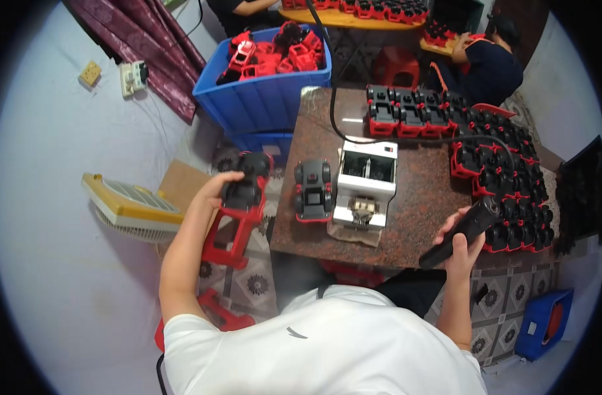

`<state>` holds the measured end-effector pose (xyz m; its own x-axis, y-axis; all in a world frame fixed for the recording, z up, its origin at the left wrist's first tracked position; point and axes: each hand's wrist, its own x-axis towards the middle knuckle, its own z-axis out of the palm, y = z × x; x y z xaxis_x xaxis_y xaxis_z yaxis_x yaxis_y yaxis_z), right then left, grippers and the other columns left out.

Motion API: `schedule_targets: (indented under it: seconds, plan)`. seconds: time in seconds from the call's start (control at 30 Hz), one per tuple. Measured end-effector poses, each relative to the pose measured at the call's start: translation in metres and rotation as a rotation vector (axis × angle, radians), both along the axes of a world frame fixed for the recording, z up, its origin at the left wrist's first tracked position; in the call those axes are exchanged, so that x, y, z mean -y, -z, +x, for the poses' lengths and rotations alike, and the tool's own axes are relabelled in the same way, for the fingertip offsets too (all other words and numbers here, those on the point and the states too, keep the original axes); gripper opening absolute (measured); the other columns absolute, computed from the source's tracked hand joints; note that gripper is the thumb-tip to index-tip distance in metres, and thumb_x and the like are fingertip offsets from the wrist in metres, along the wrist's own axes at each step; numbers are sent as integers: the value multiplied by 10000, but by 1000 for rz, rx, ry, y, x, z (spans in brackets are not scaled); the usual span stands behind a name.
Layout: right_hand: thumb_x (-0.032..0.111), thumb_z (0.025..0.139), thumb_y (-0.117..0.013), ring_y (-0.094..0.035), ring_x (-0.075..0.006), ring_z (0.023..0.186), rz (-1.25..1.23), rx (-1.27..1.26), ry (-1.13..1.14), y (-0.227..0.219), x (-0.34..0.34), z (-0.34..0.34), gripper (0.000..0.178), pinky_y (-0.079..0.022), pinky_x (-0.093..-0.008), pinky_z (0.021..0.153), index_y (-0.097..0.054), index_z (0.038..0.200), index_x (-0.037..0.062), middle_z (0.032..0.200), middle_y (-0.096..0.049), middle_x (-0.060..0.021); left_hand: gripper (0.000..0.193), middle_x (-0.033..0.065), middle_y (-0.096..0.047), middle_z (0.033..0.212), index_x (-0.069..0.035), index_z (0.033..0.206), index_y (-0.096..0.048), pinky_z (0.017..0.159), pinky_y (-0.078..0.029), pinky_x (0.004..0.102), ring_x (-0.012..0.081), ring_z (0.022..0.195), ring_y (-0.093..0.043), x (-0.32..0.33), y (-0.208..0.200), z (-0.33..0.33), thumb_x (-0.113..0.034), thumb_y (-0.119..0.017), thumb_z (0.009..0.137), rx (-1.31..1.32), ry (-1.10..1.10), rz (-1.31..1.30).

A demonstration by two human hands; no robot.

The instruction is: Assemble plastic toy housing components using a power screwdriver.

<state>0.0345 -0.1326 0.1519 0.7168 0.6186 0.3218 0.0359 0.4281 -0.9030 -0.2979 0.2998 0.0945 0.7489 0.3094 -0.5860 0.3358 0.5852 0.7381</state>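
Observation:
My left hand (223,185) grips a black and red toy car (249,181) off the table's left side, above a red stool (232,237). The car's black underside faces up. In my right hand (464,247) is a black electric screwdriver (469,230), its body tilted over the table's front right, its cable (406,139) looping across the tabletop. Another toy car (313,189) lies wheels up on the brown speckled table (416,197). Right beside it stands a white, open-topped machine (366,187), probably a screw feeder.
Rows of upturned toy cars (495,155) cover the table's right side. Behind it, a blue crate (248,99) holds red car bodies. A yellow and white fan (133,204) stands at left. Another person (482,69) sits at far right; part of a second shows at the back.

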Motion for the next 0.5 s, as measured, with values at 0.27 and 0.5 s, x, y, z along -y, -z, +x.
schedule_targets:
  seconds: [0.27, 0.5]
  plan:
    - [276, 812, -709, -569, -151, 609, -9, 17, 3, -8, -9, -5, 531, -491, -255, 543, -422, 1165, 3, 824, -542, -91, 982, 305, -168, 1470, 4, 1445, -186, 1061, -268, 585, 426, 1354, -236, -153, -109, 127, -609, -596, 798, 305, -726, 170]
    - [258, 799, -715, -571, -152, 606, -91, -45, 22, 15, -3, 1, 530, -497, -257, 541, -419, 1161, 7, 822, -547, -88, 970, 191, -538, 1212, -56, 1456, -187, 808, -493, 435, 302, 1054, -553, 39, -40, 124, -621, -606, 788, -384, 433, 941]
